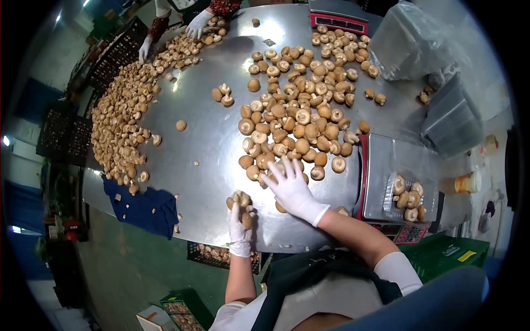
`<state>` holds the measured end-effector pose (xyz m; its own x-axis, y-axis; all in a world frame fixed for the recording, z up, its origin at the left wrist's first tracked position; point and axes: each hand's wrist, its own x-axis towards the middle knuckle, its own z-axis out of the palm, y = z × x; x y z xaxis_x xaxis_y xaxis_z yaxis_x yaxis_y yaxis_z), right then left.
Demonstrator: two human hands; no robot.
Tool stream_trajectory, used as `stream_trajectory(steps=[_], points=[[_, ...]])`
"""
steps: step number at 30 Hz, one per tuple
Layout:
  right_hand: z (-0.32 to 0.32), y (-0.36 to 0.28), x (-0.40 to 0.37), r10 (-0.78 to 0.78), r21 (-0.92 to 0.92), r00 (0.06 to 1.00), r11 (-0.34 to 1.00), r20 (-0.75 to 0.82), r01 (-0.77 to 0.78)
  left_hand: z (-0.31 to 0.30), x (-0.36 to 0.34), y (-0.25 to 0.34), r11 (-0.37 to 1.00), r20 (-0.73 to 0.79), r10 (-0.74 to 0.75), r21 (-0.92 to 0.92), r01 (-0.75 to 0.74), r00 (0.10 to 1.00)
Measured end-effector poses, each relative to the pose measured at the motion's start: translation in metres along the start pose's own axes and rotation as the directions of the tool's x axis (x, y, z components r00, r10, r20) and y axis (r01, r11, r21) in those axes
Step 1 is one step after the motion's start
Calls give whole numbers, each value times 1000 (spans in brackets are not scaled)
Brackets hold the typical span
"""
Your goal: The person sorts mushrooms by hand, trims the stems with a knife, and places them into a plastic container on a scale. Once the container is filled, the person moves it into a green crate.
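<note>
My left hand (239, 230), in a white glove, is closed around several brown shiitake mushrooms (240, 197) near the front edge of the metal table. Fingers spread, my right hand (295, 192), also gloved, lies over the near end of a big mushroom pile (303, 116). Its fingertips reach the mushrooms there, and the palm hides part of them. To the right of that hand, a clear plastic tray (390, 207) holding several mushrooms sits on a weighing scale (381, 160).
Across the table, a co-worker's gloved hands (199, 25) touch another mushroom heap (124, 110). Stacks of clear trays (450, 118) stand at the right, a second scale (338, 22) at the back. A blue cloth (141, 209) hangs over the left edge; a crate (193, 254) is below.
</note>
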<state>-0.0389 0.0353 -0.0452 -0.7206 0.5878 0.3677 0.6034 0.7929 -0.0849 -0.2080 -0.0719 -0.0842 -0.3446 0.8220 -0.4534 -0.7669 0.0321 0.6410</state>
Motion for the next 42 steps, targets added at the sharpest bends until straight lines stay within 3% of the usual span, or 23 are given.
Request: stream_trajectory(steps=[3,7,10,11,12,13,14,16,18,20,21,22,24,25,26,27,28,30,32,36,38,40,42], points=[[10,12,8,135,178,974,970,183,-168,-5,-13,9,881,125,-213,-405,246,969],[4,16,0,201,377,968,894,148,-243,-11,-21,13,764,200,-337,-513,391,920],[-22,12,-15,376,620,925,712,60,-330,-2,-25,10,674,350,-328,-564,477,877],[-31,10,-22,461,865,847,274,266,-421,1,-26,11,680,340,-345,-552,483,875],[-36,10,-30,430,878,765,-233,479,-419,5,-26,10,684,335,-361,-539,491,870],[-32,16,-42,308,648,681,-691,664,-320,11,-26,10,690,375,-338,-525,498,863],[-37,21,-54,189,404,689,-900,700,-164,17,-28,10,681,392,-353,-516,521,850],[-56,26,-68,12,11,834,-1000,552,7,34,-32,10,720,419,-369,-436,540,830],[-74,25,-81,15,-111,868,-991,496,81,49,-34,8,759,403,-401,-356,545,823],[-99,25,-91,69,-2,759,-996,648,92,62,-34,2,727,440,-391,-390,565,808],[-110,26,-99,114,34,752,-992,649,122,80,-36,1,852,417,-382,-188,489,825],[-121,26,-109,180,155,754,-982,632,105,92,-35,-3,835,447,-407,-171,523,796],[-152,30,-125,285,305,743,-946,606,115,120,-35,-12,948,577,-317,187,255,753],[-174,34,-133,409,719,717,-670,565,-185,141,-40,-17,940,627,-341,216,264,700],[-189,39,-145,495,870,722,-184,484,-457,160,-46,-23,934,647,-351,288,210,676],[-186,50,-160,633,927,710,-31,307,-373,180,-48,-29,890,675,-390,452,67,626],[-192,56,-176,710,979,688,-12,151,-202,199,-49,-36,807,690,-430,583,-94,582],[-219,72,-187,820,823,570,355,-47,-443,240,-56,-60,680,896,-268,436,-590,355],[-223,89,-207,820,582,535,542,-206,-607,266,-70,-89,648,934,-257,356,-673,247],[-218,106,-227,810,376,555,581,-187,-722,286,-91,-135,170,949,-277,200,-965,147],[-212,104,-226,775,146,619,631,-127,-761,281,-90,-150,108,969,-220,141,-984,115],[-216,101,-224,797,232,594,601,-106,-765,278,-87,-144,98,968,-217,151,-984,127],[-221,98,-223,822,335,553,564,-136,-755,274,-83,-132,282,989,-101,137,-950,112]])
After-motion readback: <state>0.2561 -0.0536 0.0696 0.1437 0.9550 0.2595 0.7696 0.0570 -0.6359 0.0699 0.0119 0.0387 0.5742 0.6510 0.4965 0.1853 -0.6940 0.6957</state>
